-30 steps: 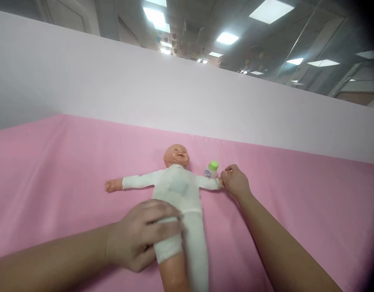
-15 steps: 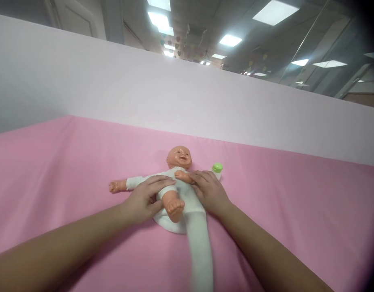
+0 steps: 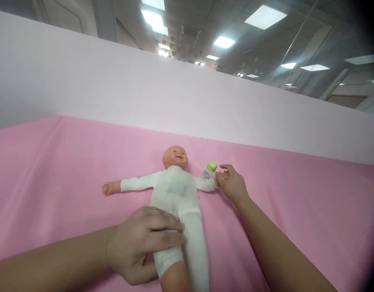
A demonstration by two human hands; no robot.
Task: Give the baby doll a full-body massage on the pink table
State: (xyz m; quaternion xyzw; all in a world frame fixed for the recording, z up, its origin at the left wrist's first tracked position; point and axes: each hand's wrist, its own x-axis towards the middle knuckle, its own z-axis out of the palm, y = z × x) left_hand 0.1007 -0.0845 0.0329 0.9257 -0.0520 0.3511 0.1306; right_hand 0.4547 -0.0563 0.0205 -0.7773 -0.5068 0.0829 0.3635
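A baby doll (image 3: 175,198) in a white cloth suit lies on its back, head toward the wall, both arms spread wide. My left hand (image 3: 147,241) is wrapped over the thigh of the doll's leg at the left, thumb underneath. That leg points toward me, its bare lower part cut off by the bottom edge. At the doll's other side, my right hand (image 3: 232,182) pinches the doll's hand between thumb and fingers. Just beyond that doll arm stands a small clear bottle (image 3: 207,174) with a green cap and a printed label.
Pink cloth (image 3: 83,162) covers the surface under the doll, with shallow folds at the left. Behind it rises a low white wall (image 3: 144,97), topped by glass that shows ceiling lights.
The doll's bent leg has come down toward me with my left hand on it. My right hand has drawn the doll's arm off its chest and out to the right.
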